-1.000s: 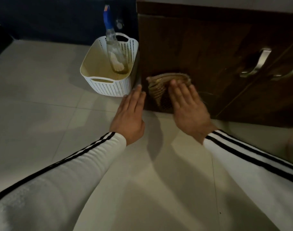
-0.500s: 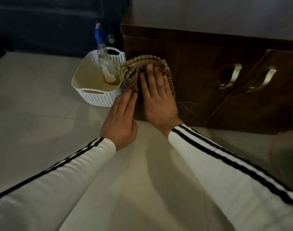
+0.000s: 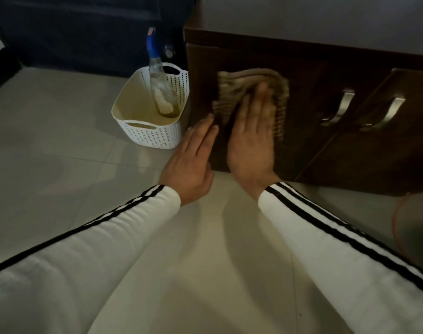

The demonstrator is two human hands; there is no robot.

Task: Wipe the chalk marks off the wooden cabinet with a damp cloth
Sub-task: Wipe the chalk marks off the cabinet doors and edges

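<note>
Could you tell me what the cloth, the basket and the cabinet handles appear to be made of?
The cloth looks like woven fabric, seemingly checked, hanging in soft folds. The basket is probably white plastic, with moulded perforated walls. The cabinet handles seem satin-finished metal, given their pale sheen.

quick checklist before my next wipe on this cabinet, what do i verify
1. Right hand flat on the brown checked cloth, pressing it against the dark wooden cabinet: ok.
2. Left hand open beside the cloth, not under it: ok.
3. Chalk marks remaining: cannot tell, dim and blurred.
4. Cloth damp: cannot tell.
5. White perforated plastic basket holding the clear blue-topped spray bottle, left of the wiping path: ok.
6. Silver metal handles clear of the cloth: ok.
</note>
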